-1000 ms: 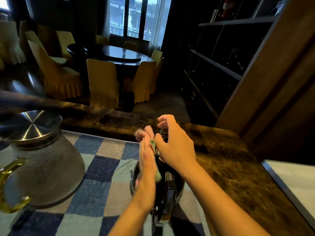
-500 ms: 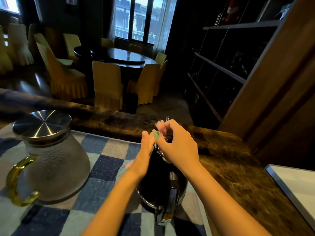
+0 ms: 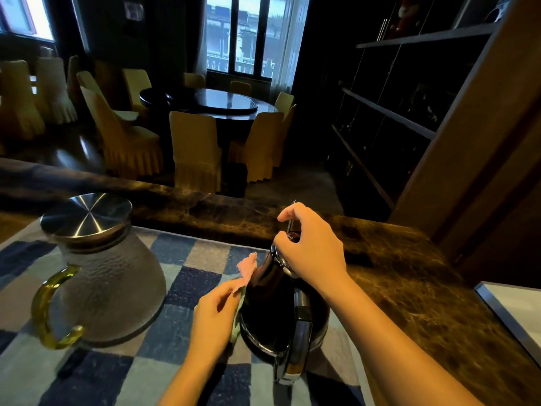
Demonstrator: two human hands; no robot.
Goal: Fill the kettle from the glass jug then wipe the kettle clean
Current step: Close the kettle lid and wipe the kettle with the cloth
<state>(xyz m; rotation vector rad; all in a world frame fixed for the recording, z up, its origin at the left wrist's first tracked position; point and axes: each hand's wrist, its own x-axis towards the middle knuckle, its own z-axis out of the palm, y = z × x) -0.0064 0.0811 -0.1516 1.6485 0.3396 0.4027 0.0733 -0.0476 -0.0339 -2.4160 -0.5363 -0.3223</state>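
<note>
In the head view, my right hand covers the top of the kettle, so what lies under my fingers is hard to make out. Only a thin metal piece sticks up past them. My left hand hides part of the cloth. The kettle stands lower centre on the checked mat, between my two hands, with the jug well to its left. My left thumb and fingers pinch the cloth against the kettle's left side. My right fingers curl round its top.
</note>
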